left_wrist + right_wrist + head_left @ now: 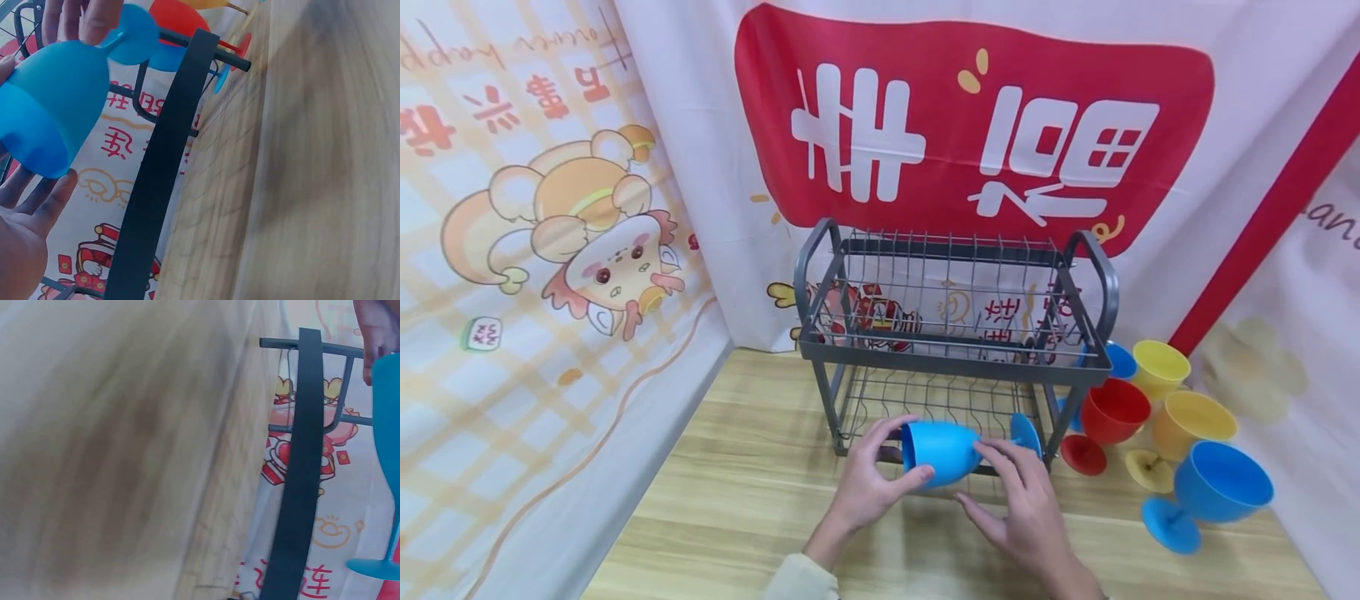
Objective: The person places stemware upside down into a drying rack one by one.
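Observation:
A blue plastic goblet [943, 452] lies sideways in the air before the dish rack, its mouth to the left and its foot [1026, 435] to the right. My left hand [872, 479] grips the bowl near the rim, thumb on the near side and fingers on the far side. At the stem end, my right hand [1022, 504] touches the bowl with extended fingers; its thumb stands apart below. The left wrist view shows the goblet [62, 94] between both hands. Only part of the goblet [387, 425] appears in the right wrist view.
The grey two-tier dish rack [955, 358] stands on the wooden table [722, 508] against a printed cloth. To its right stand several goblets, including a red one [1116, 412], a yellow one [1161, 367], an orange-yellow one [1195, 425] and a blue one [1221, 483].

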`<act>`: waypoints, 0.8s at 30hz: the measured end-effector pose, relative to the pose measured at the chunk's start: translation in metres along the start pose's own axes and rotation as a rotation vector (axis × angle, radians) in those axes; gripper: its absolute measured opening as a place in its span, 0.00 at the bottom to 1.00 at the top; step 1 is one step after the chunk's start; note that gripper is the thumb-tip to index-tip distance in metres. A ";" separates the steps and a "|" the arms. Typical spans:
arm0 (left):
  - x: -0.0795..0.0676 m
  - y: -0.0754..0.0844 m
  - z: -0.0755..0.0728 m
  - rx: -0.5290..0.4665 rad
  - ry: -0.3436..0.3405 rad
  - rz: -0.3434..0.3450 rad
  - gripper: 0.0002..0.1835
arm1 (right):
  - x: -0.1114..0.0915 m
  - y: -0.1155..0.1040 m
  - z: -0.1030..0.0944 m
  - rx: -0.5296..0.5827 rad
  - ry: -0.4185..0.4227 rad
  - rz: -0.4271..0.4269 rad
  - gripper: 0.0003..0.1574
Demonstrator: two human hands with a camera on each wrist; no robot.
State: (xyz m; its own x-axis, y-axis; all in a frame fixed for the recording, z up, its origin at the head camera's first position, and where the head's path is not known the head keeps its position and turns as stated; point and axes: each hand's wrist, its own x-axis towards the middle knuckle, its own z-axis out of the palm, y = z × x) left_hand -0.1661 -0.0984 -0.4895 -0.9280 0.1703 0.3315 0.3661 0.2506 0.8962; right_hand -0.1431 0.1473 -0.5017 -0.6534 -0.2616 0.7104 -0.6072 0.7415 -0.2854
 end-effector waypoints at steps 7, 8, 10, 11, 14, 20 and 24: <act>-0.007 -0.004 0.013 -0.105 0.072 0.016 0.34 | -0.011 -0.002 0.008 0.008 0.034 0.111 0.32; -0.008 -0.005 0.014 -0.117 0.077 0.020 0.34 | -0.012 -0.003 0.008 0.013 0.015 0.139 0.31; -0.010 -0.007 0.016 -0.134 0.074 0.031 0.35 | -0.014 -0.004 0.009 0.042 -0.023 0.201 0.32; -0.011 -0.008 0.016 -0.142 0.069 0.031 0.36 | -0.015 -0.005 0.009 0.065 -0.043 0.234 0.32; -0.013 -0.013 0.017 -0.162 0.039 0.014 0.38 | -0.016 -0.005 0.009 0.149 -0.083 0.301 0.32; -0.019 -0.018 0.020 -0.104 -0.057 -0.068 0.45 | -0.016 -0.006 0.007 0.266 -0.141 0.403 0.33; -0.021 -0.020 0.026 -0.025 -0.088 -0.104 0.48 | -0.013 -0.007 0.007 0.321 -0.159 0.461 0.37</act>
State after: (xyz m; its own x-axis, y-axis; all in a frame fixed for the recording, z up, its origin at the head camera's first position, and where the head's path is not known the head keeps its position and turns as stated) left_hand -0.1520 -0.0823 -0.5218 -0.9506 0.2279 0.2107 0.2658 0.2471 0.9318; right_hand -0.1331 0.1411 -0.5129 -0.9276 -0.0638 0.3681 -0.3341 0.5827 -0.7408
